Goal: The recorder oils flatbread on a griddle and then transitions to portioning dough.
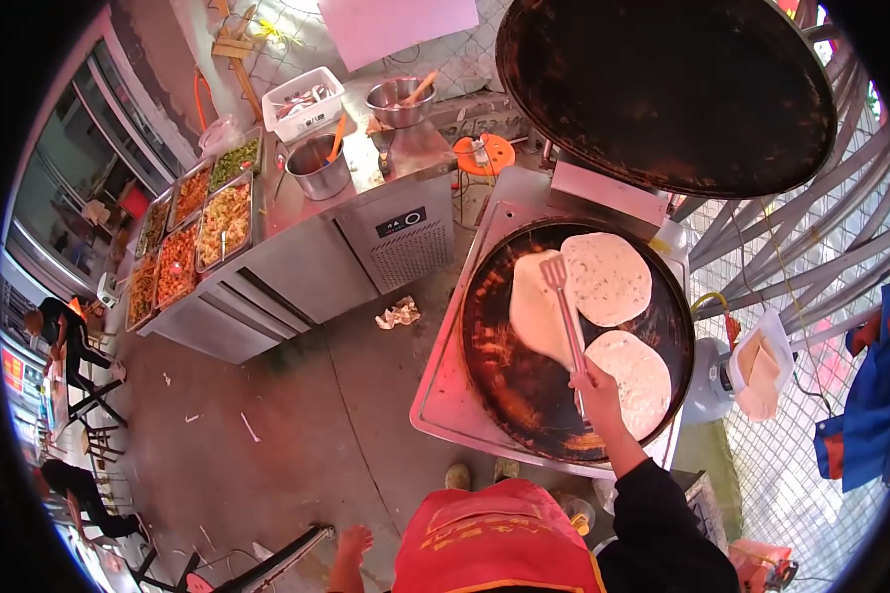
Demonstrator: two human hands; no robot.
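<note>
My right hand (597, 393) is closed round the handle of a slotted spatula (569, 321) above a round black griddle pan (504, 395). The spatula's head overlaps the upper right edge of a pale flatbread (536, 314), which looks narrower than the others, perhaps tilted. To its right lies a speckled round flatbread (606, 280). Another round flatbread (631, 383) rests nearer me, just beyond my right hand. My left hand (354, 542) hangs low beside my red apron (494, 539), holding nothing, its fingers loosely apart.
The griddle's large black lid (667, 89) stands raised behind it. A steel counter (311, 262) at left carries trays of chopped fillings (224, 222), a steel pot (318, 168), a steel bowl (400, 104) and a white basket (302, 104). Crumpled paper (398, 313) lies on the floor.
</note>
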